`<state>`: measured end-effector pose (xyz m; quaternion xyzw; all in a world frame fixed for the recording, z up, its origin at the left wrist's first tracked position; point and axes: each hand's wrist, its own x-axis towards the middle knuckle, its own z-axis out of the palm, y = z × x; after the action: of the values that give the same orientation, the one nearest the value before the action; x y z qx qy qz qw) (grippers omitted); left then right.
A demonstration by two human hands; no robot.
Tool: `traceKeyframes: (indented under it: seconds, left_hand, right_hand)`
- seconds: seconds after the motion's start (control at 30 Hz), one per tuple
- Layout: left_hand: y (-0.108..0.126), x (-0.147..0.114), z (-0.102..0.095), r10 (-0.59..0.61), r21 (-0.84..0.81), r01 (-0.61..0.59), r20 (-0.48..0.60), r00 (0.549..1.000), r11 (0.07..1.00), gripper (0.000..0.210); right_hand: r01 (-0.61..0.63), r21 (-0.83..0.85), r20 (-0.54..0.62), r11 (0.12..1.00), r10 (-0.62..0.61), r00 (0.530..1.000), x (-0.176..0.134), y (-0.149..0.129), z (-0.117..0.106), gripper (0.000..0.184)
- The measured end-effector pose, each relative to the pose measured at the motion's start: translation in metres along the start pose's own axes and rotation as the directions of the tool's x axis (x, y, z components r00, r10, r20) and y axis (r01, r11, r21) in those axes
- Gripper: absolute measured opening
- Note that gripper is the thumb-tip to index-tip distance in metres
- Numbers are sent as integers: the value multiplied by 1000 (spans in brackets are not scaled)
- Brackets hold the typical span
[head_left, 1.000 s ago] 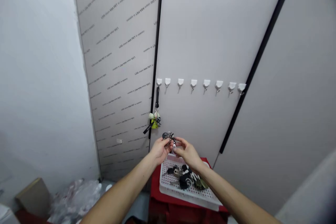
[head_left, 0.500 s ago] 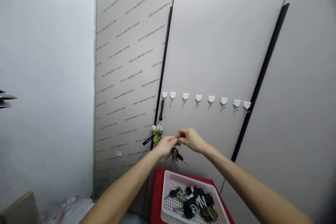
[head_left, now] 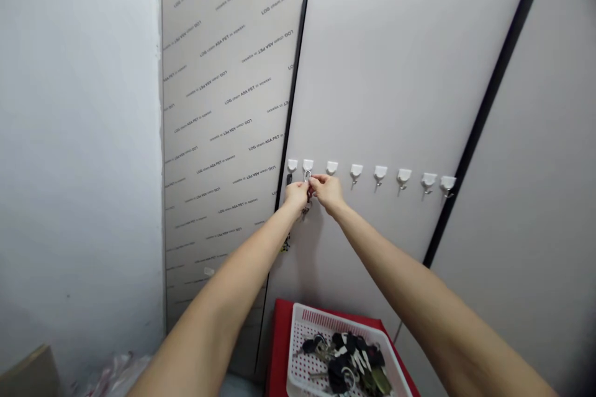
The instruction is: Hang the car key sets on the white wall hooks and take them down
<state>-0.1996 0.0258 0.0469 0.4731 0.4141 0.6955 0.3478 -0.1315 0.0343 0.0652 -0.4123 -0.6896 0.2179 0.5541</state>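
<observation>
Both my hands are raised to the second white hook (head_left: 308, 165) from the left. My left hand (head_left: 297, 194) and my right hand (head_left: 327, 191) pinch a bunch of keys (head_left: 305, 211) from either side. Its metal ring (head_left: 307, 175) is at the hook; I cannot tell whether it is hung over it. The keys dangle below my fingers, partly hidden by them. On the leftmost hook (head_left: 292, 165) a black strap (head_left: 289, 178) hangs, and its lower charms (head_left: 285, 243) are mostly covered by my left arm.
More white hooks (head_left: 380, 172) run in a row to the right across the pale cabinet door (head_left: 395, 74). Below, a white plastic basket (head_left: 294, 347) with several keys and fobs (head_left: 349, 360) stands on a red surface (head_left: 278, 335). A white wall (head_left: 79, 136) is at the left.
Both hands have moved up with the bunch of keys, from below the row of hooks to the second hook. The key ring is now at that hook.
</observation>
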Motion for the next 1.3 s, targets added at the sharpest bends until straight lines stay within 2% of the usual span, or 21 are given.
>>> traceKeyframes:
  seconds: [0.2,0.33,0.5,0.6,0.7,0.77,0.83,0.9,0.97,1.03,1.13,1.3]
  left_hand:
    - [-9,13,7,-48,141,60,-92,995,988,21]
    - [-21,18,7,-57,266,85,-111,992,960,20]
    - [-35,18,2,-14,359,40,-73,997,932,18]
    - [-44,18,1,22,411,16,-88,996,912,16]
    - [-52,14,0,37,439,5,-86,996,898,20]
    - [-56,8,-3,54,470,-6,-87,995,882,23]
    - [-60,1,-8,75,511,-24,-80,994,859,26]
    - [-65,-10,-14,96,550,-48,-58,994,834,28]
    - [-69,-24,-20,108,580,-75,-22,994,811,29]
    - [-74,-41,-26,104,595,-91,13,995,799,31]
    - [-86,-67,-36,64,594,-84,54,996,800,33]
    - [-116,-104,-47,-63,583,-33,143,988,811,31]
  right_hand:
    - [-2,-199,-49,980,-8,999,15,15,6,24]
    - [14,-308,-5,951,-16,1000,14,23,5,25]
    - [86,-360,27,929,-82,996,-9,35,-11,27]
    - [114,-388,142,915,-62,988,-41,60,-25,26]
    - [86,-459,326,884,77,942,-88,95,-36,23]
    - [58,-529,441,847,215,871,-122,119,-39,22]
    - [79,-589,539,804,319,780,-151,140,-40,21]
    - [147,-625,614,766,366,699,-174,155,-37,22]
    - [228,-646,658,728,381,649,-190,165,-32,24]
    - [288,-680,661,674,393,639,-199,170,-25,25]
    - [312,-734,621,603,409,669,-203,173,-17,23]
    - [299,-743,604,599,406,686,-200,169,-14,23]
